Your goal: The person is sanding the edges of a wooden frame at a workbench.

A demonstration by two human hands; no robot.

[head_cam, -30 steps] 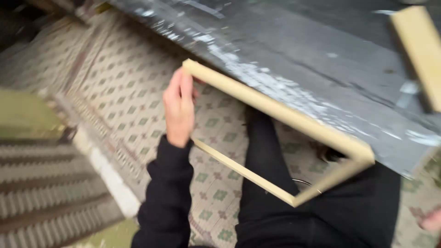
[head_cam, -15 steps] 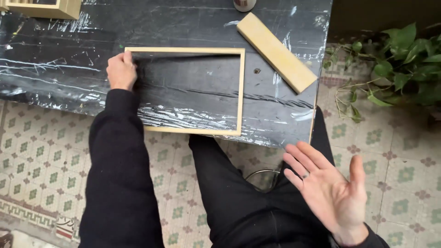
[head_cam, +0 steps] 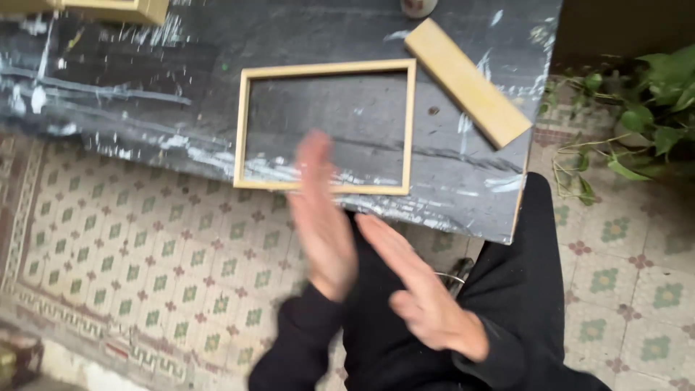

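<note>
left hand (head_cam: 321, 217) + right hand (head_cam: 420, 289) — fingers flat, empty | one wooden frame (head_cam: 326, 69) | one wood block (head_cam: 467, 81) — apart

A wooden frame (head_cam: 325, 127) is lying flat on the table (head_cam: 145, 94), near its front edge. A wooden block (head_cam: 467, 81) is lying just right of it, at an angle. Both hands, left hand (head_cam: 322, 217) and right hand (head_cam: 420, 289), are hovering before the table, over the lap. A plant (head_cam: 637, 108) is sitting right of the table.
</note>
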